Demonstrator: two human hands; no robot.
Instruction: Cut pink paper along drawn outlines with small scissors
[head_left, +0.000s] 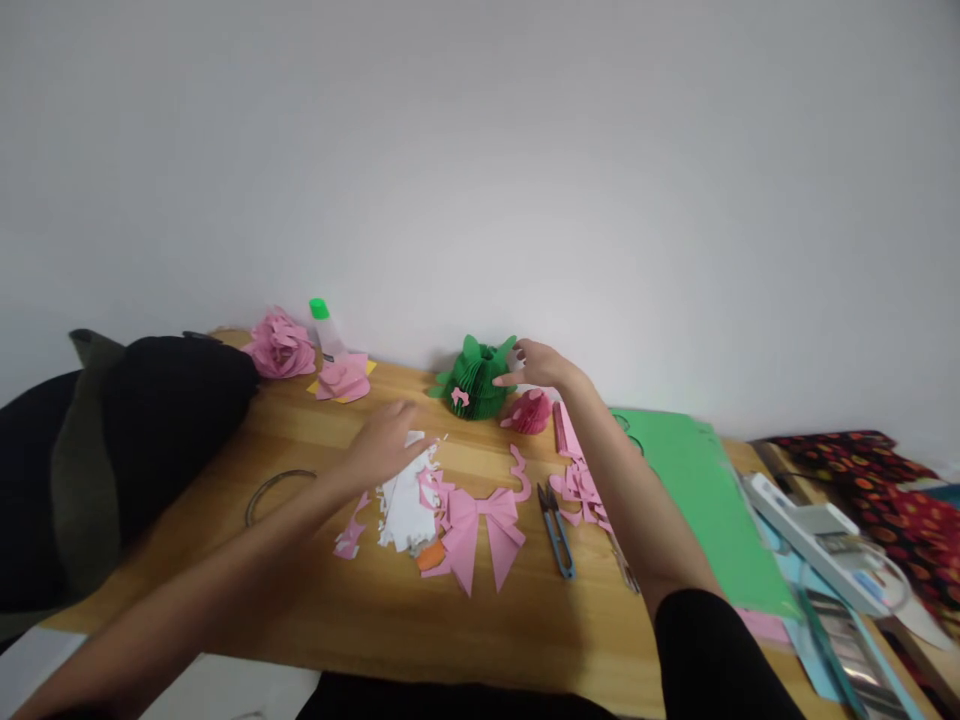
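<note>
At the table's back edge sits a green pleated paper ball (480, 382) with leaf shapes and a small pink flower (460, 397) on it. My right hand (536, 366) is at its right side, thumb and fingers apart, with the fingertips at the green paper. My left hand (390, 442) hovers above white paper scraps (406, 505), fingers spread and somewhat blurred, holding nothing that I can see. A pink paper bow (484, 530) lies in front of the scraps. Right of the green ball is a smaller dark pink pleated piece (529, 411).
Blue snips (555, 530) and pink scraps (583, 490) lie right of the bow. Pink paper flowers (279, 345) and a glue bottle (327, 332) stand at the back left. A dark bag (165, 430) is at left, green sheets (690, 490) and a power strip (817, 545) at right.
</note>
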